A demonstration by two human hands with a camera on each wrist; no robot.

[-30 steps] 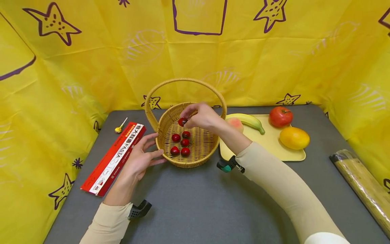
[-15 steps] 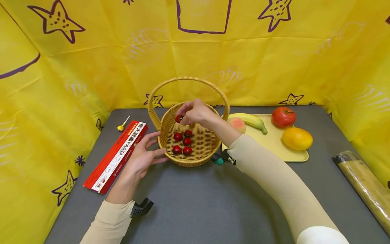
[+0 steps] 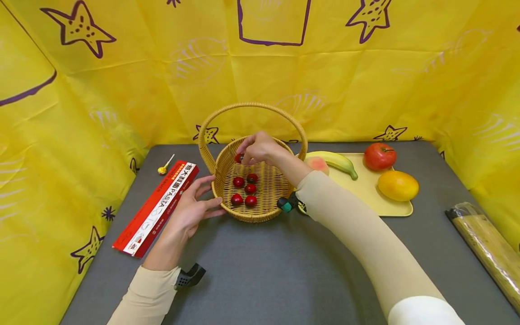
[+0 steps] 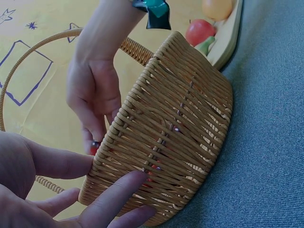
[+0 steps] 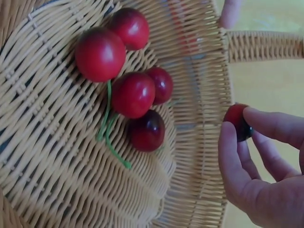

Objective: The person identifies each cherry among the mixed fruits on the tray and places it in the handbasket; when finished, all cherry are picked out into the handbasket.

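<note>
A wicker basket point(image 3: 268, 212) with a tall handle stands in the middle of the table. Several dark red cherries point(image 3: 250, 189) lie on its floor, some with green stems in the right wrist view. Over the basket's far left part, my right hand point(image 3: 262, 148) pinches one more cherry point(image 5: 238, 122) between thumb and fingers, close to the rim. My left hand point(image 3: 191, 210) rests against the basket's left side with fingers spread. In the left wrist view its fingertips point(image 4: 128, 183) touch the outer wall, and one digit reaches the rim.
Left of the basket lie a red pasta box point(image 3: 156, 210) and a lollipop point(image 3: 162, 170). A pale yellow tray point(image 3: 365, 198) on the right bears a banana point(image 3: 337, 163), a peach point(image 3: 317, 165), a tomato point(image 3: 379, 156) and a mango point(image 3: 398, 185). A clear-wrapped bundle point(image 3: 487, 248) lies far right.
My right hand has moved a little left and back inside the basket, carrying the pinched cherry nearer the rim. My left hand has stayed at the basket's side. The head view has shifted slightly.
</note>
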